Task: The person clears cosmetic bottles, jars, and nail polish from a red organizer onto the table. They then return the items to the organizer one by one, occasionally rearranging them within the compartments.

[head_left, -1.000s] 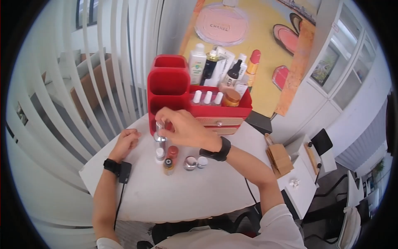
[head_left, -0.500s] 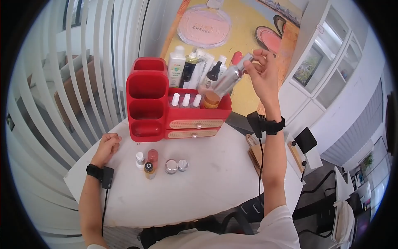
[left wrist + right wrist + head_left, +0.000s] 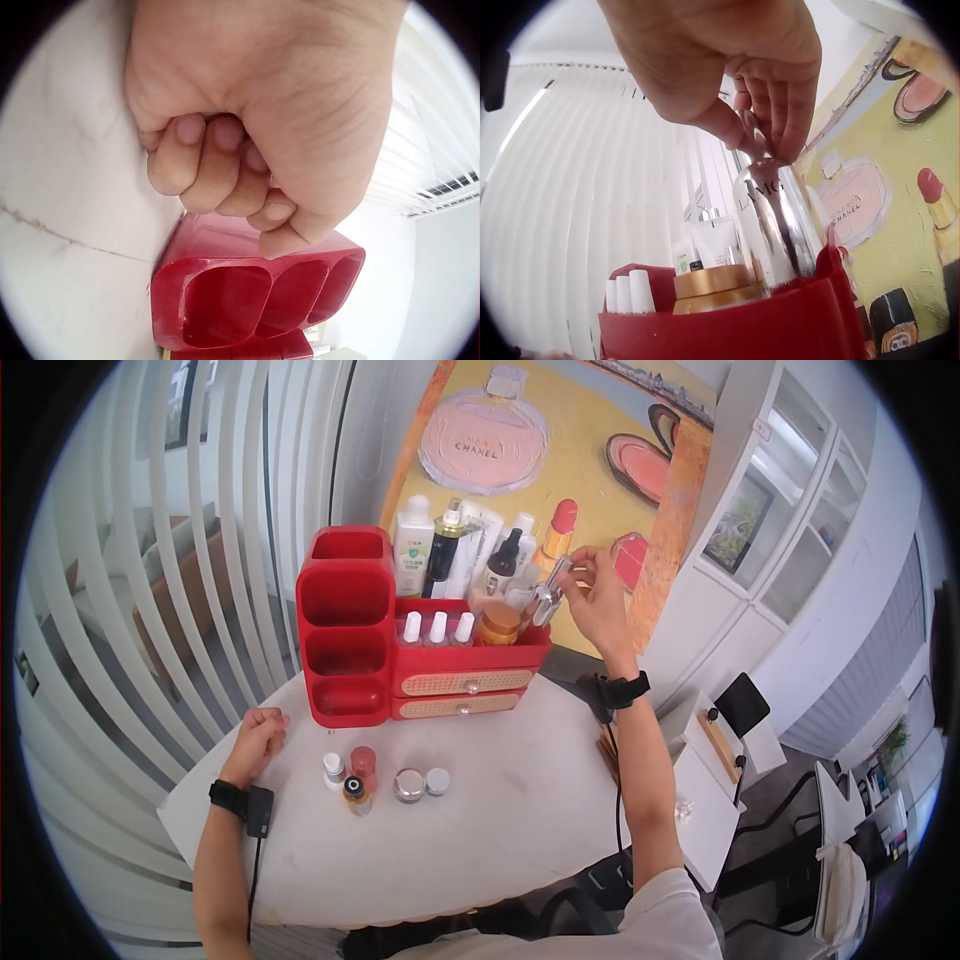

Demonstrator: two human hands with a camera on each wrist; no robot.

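Note:
Pinched by its top between the thumb and fingers of my right hand [image 3: 598, 607] [image 3: 735, 67], a silver bottle [image 3: 543, 605] [image 3: 776, 217] leans at the right end of the red organizer [image 3: 345, 575] [image 3: 735, 326]. The right wrist view shows its lower part behind the organizer's front wall, beside a gold-lidded jar [image 3: 714, 285]; its base is hidden. My left hand [image 3: 255, 745] [image 3: 262, 97] rests on the white table [image 3: 480, 850], left of the organizer, fingers curled in and holding nothing.
A white-capped bottle [image 3: 333, 768], a red-capped one [image 3: 363, 762], a dark-capped one [image 3: 356, 796] and two small jars [image 3: 409, 785] [image 3: 437, 781] stand before the organizer. It also holds several bottles and tubes. A painting [image 3: 590, 460] stands behind; cables run from both wrists.
My right hand has carried the silver bottle from the organizer's left front to its right end, then lowered it there. My left hand stays curled on the table. The head view has shifted.

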